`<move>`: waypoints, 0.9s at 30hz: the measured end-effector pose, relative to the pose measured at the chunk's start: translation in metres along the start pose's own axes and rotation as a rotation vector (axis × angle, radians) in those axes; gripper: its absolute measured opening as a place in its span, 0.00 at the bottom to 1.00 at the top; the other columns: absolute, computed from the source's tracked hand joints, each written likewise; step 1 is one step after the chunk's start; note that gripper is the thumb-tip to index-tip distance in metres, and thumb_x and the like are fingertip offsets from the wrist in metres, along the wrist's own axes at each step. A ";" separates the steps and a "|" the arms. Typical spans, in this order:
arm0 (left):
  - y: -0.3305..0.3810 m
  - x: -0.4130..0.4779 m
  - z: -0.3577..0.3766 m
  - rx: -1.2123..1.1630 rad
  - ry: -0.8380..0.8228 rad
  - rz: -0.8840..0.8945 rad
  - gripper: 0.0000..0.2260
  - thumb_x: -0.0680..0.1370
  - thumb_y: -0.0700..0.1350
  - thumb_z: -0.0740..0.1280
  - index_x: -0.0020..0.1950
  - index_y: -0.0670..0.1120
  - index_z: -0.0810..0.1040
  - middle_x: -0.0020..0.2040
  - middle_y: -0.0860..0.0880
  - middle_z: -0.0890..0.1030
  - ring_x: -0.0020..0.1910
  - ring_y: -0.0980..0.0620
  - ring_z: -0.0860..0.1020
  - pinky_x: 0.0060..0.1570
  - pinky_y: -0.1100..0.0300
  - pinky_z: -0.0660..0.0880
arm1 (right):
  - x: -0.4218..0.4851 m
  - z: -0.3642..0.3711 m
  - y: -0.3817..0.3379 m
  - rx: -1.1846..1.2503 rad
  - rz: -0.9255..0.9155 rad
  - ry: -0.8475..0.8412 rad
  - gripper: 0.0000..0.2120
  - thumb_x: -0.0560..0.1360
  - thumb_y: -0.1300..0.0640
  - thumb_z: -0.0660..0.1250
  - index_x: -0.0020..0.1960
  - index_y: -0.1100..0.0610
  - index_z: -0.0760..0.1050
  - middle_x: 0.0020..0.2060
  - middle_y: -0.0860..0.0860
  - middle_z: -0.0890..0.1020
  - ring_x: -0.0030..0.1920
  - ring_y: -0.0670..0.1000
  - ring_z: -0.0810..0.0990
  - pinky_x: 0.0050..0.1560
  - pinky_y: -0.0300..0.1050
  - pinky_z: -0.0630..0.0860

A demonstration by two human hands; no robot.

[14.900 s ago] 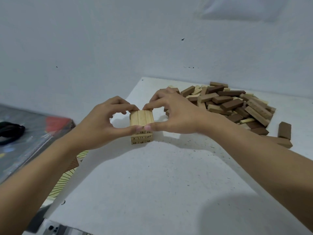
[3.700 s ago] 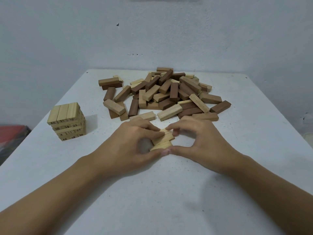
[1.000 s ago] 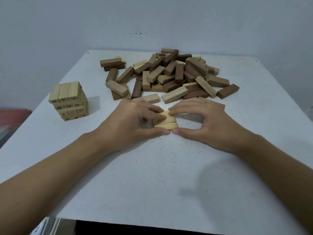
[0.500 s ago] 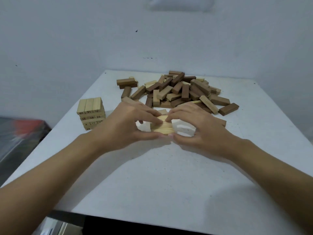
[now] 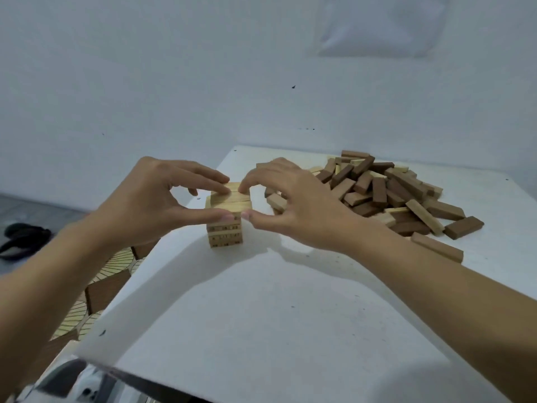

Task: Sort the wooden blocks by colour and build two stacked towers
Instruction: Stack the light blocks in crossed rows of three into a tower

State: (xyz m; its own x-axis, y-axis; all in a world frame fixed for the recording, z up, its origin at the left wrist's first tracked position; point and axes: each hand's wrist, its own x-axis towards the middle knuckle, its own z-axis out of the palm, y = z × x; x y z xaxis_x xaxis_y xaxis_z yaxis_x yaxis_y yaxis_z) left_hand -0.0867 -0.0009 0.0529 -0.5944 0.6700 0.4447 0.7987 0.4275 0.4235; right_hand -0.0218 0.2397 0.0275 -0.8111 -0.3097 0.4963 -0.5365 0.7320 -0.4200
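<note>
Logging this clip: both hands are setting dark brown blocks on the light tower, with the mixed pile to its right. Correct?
Not quite: in the head view the blocks the left hand and right hand pinch on the light tower are light wood, not dark brown. The mixed pile is to its right.

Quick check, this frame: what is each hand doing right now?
Left hand: pinching the top row of light blocks on the tower.
Right hand: pinching that same row from the other side.
</note>
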 end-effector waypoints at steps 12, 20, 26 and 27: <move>-0.034 0.004 0.010 -0.045 -0.038 -0.083 0.18 0.66 0.57 0.78 0.52 0.53 0.88 0.55 0.61 0.84 0.49 0.62 0.79 0.41 0.76 0.70 | 0.026 0.022 0.010 0.066 0.147 -0.105 0.11 0.74 0.50 0.73 0.56 0.48 0.80 0.46 0.35 0.77 0.54 0.39 0.71 0.50 0.36 0.67; -0.041 -0.003 0.018 -0.109 -0.028 -0.144 0.19 0.66 0.61 0.77 0.54 0.56 0.87 0.56 0.63 0.84 0.58 0.66 0.80 0.54 0.75 0.69 | 0.022 0.029 0.009 -0.025 0.154 -0.160 0.14 0.77 0.44 0.68 0.62 0.46 0.77 0.59 0.39 0.78 0.64 0.41 0.69 0.63 0.38 0.64; -0.042 -0.019 0.027 -0.148 0.054 -0.170 0.26 0.66 0.62 0.77 0.63 0.59 0.82 0.65 0.65 0.79 0.67 0.67 0.74 0.64 0.73 0.68 | 0.009 0.036 0.008 0.042 0.224 -0.114 0.18 0.78 0.46 0.69 0.66 0.46 0.75 0.70 0.43 0.71 0.72 0.42 0.64 0.66 0.30 0.57; -0.042 -0.022 0.029 -0.167 0.071 -0.176 0.27 0.68 0.64 0.77 0.66 0.61 0.80 0.66 0.66 0.78 0.68 0.67 0.73 0.65 0.69 0.69 | 0.006 0.038 0.007 0.070 0.235 -0.091 0.19 0.78 0.46 0.69 0.67 0.46 0.74 0.71 0.43 0.71 0.72 0.42 0.64 0.69 0.34 0.59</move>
State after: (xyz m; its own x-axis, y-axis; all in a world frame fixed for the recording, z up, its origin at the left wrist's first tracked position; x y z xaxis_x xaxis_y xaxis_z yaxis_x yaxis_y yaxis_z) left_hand -0.1043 -0.0159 0.0022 -0.7330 0.5471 0.4042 0.6590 0.4238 0.6214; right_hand -0.0394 0.2200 -0.0018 -0.9312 -0.1919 0.3099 -0.3433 0.7472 -0.5691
